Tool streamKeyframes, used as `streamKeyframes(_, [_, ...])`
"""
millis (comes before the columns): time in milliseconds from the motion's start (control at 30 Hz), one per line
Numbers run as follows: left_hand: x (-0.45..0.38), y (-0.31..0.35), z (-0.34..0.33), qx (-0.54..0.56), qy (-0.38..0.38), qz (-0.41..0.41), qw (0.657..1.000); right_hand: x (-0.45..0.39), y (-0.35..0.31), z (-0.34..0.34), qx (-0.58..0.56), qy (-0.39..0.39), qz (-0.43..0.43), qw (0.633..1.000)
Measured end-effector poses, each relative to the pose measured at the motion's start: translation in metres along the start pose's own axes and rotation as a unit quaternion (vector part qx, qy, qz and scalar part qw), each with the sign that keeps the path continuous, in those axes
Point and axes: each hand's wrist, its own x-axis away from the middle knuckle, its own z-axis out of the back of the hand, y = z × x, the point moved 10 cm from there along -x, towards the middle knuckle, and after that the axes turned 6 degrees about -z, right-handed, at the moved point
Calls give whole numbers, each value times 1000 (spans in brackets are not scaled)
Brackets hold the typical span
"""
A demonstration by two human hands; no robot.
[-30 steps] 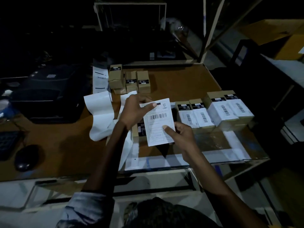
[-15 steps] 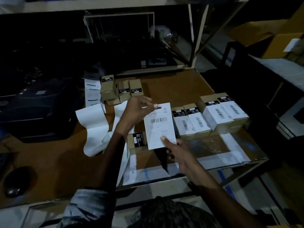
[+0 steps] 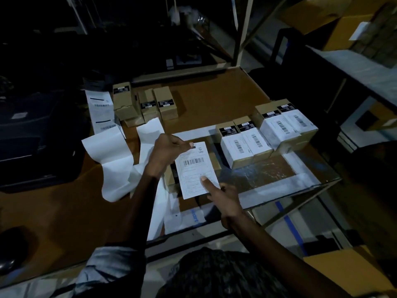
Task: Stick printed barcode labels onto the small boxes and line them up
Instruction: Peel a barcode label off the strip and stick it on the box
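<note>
The fingers (image 3: 186, 145) of the left hand (image 3: 166, 152) were curled and pinched the top left corner of a white label (image 3: 196, 168). The right hand (image 3: 224, 197) had one finger out straight, and its tip pressed down on the low right part of the label. I could not tell how its other fingers lay, because they were dark and tucked under.

The label was a white sheet with a black barcode near the top, thin lines of small print under it, and a small mark in the top right corner. It lay tilted over a small brown box (image 3: 214, 161) that peeked out at its left and right sides. The box sat on the brown table (image 3: 204, 97), near the front edge.

Just to the right of the label stood a row of four labelled boxes (image 3: 266, 136), side by side and touching, each with a white barcode sheet on top. Far back on the table stood a bunch of plain boxes (image 3: 146, 103) with only little black stickers. Loose white backing paper (image 3: 111, 155) curled on the table to the left of the left hand.
</note>
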Motion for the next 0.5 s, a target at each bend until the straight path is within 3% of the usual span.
streamKeyframes(200, [-11, -1, -16, 50, -23, 20, 998, -19, 7, 18, -54, 40, -38, 997])
streamKeyframes(500, [-15, -22, -22, 48, -10, 52, 997, -29, 9, 19, -81, 16, -53, 995])
